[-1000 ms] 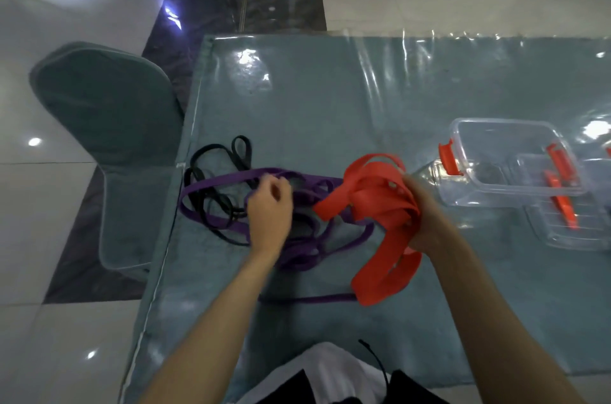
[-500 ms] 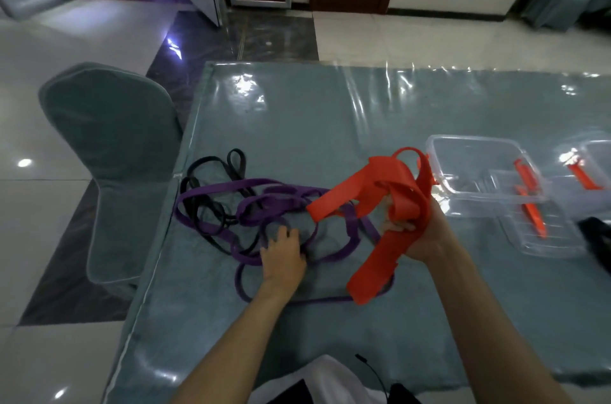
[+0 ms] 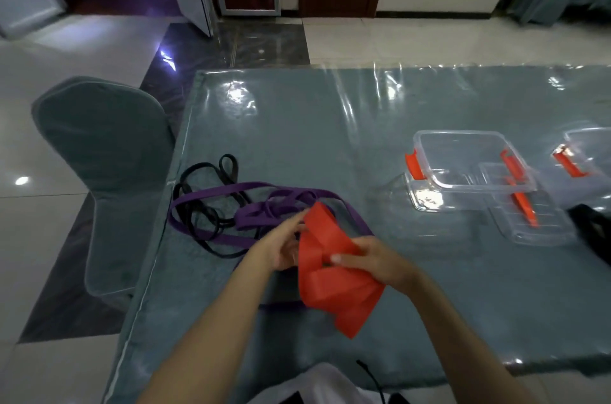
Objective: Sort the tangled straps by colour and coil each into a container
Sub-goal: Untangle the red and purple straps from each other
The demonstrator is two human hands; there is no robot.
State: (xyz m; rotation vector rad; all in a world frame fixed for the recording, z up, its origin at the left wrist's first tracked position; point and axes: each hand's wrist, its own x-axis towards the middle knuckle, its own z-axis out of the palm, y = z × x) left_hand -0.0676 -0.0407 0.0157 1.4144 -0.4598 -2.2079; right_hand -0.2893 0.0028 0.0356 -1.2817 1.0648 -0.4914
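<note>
Red strap (image 3: 334,274) sits bunched between your hands, right hand (image 3: 380,259) pinching it, left hand (image 3: 281,246) gripping its edge.

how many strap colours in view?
3. Red strap held in both hands; purple strap and black strap tangled on the table's left. More may sit at the right edge.

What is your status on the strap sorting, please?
Both hands, left hand and right hand, grip the red strap. Purple strap and black strap tangled on table. Clear container empty, unobstructed.
</note>
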